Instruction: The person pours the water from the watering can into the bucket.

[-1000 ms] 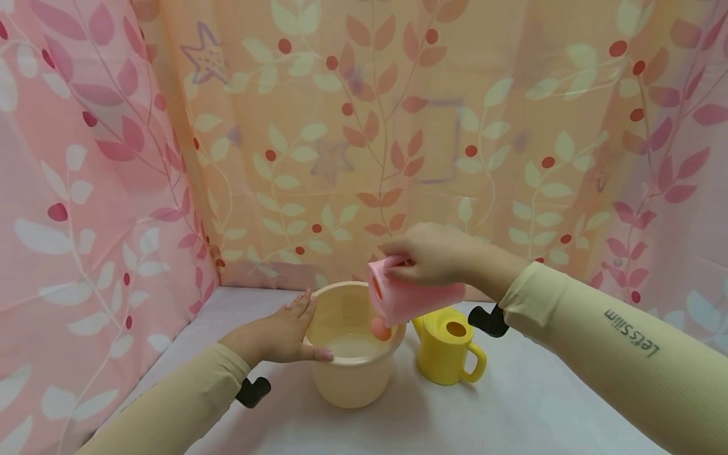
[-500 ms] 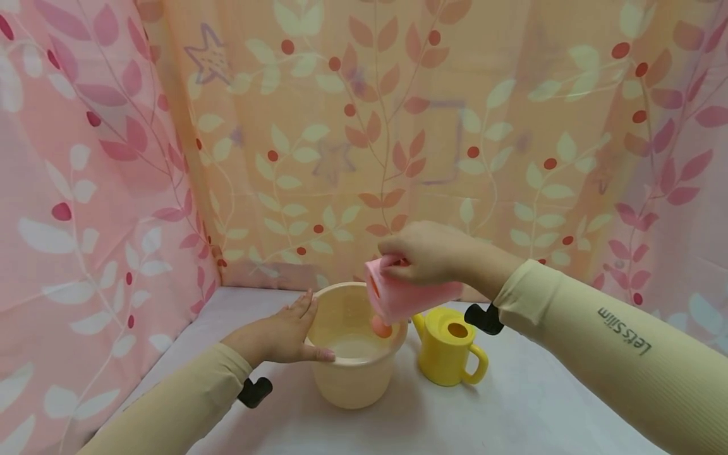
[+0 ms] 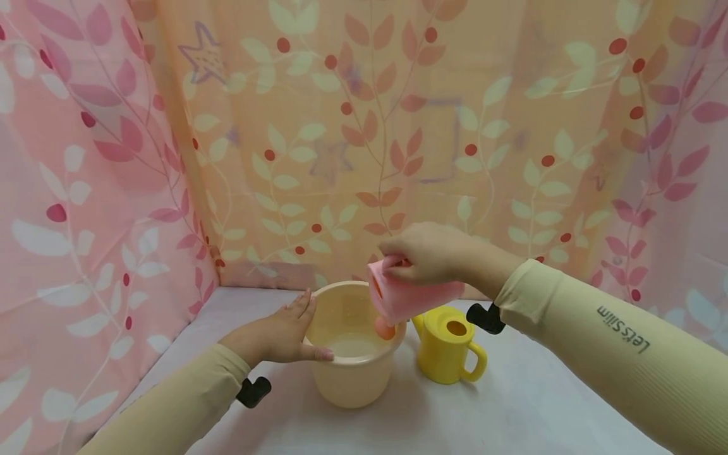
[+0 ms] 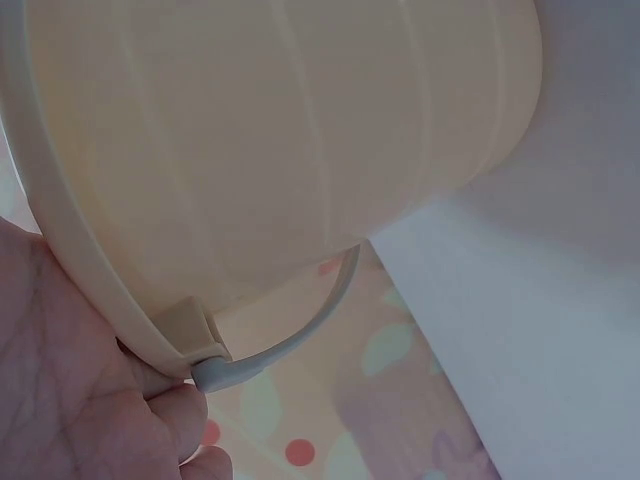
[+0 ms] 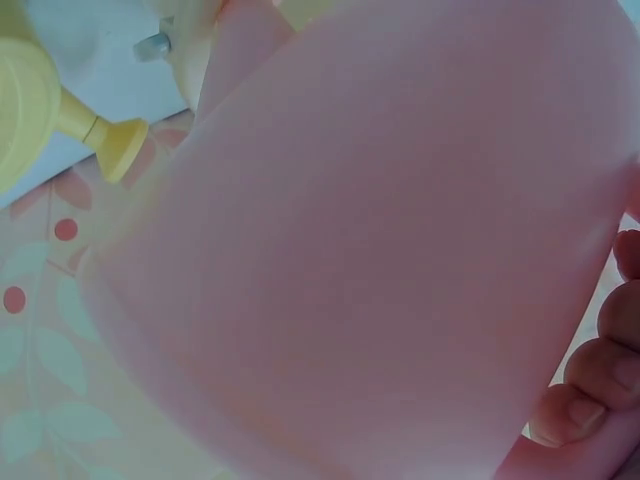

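Observation:
A pink watering can is tipped over the right side of a cream bucket. My right hand grips its handle from above, fingers curled round it. The can's rounded orange spout end hangs at the bucket's mouth. Its pink body fills most of the right wrist view, with curled fingertips at the right edge. My left hand rests on the bucket's left rim, fingers straight and thumb along the front. In the left wrist view, the palm lies against the rim beside the grey bail handle.
A yellow watering can stands upright just right of the bucket, its spout toward the bucket and its handle to the right. Both stand on a white tabletop. Leaf-patterned curtains close off the back and sides.

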{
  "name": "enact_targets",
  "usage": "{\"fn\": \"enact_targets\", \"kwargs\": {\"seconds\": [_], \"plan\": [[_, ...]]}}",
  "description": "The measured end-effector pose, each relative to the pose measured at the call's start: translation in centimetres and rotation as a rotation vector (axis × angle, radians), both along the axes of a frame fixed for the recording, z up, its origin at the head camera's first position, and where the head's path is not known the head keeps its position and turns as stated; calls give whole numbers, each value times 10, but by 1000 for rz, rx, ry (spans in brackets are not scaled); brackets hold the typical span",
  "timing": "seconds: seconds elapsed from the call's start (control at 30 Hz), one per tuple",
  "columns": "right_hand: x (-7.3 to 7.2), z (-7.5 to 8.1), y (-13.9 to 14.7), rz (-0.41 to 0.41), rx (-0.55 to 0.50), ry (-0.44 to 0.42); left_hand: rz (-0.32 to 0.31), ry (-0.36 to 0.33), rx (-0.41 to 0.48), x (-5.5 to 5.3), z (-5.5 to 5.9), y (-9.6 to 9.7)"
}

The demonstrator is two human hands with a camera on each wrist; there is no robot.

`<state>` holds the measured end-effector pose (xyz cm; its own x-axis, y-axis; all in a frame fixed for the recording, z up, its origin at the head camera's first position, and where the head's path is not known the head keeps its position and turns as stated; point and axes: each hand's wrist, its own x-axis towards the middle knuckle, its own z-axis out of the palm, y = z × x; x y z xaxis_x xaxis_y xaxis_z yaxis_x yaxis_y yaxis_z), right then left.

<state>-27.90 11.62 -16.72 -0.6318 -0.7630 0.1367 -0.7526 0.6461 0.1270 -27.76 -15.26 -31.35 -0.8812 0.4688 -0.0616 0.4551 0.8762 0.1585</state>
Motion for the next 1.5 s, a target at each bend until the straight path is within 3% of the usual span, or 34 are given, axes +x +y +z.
{"fn": "enact_targets", "kwargs": {"seconds": [0.37, 0.87, 1.17, 1.5], "plan": [[0, -1, 2, 7, 19, 27, -5, -4, -4, 2, 0, 0], [1, 0, -1, 8, -2, -14, -3, 1, -1, 1, 2, 0], [-2, 0, -2, 38, 13, 21, -6, -1, -11, 1, 0, -2], [-1, 0, 0, 17, 20, 17, 3, -12, -22, 0, 2, -1]]}}
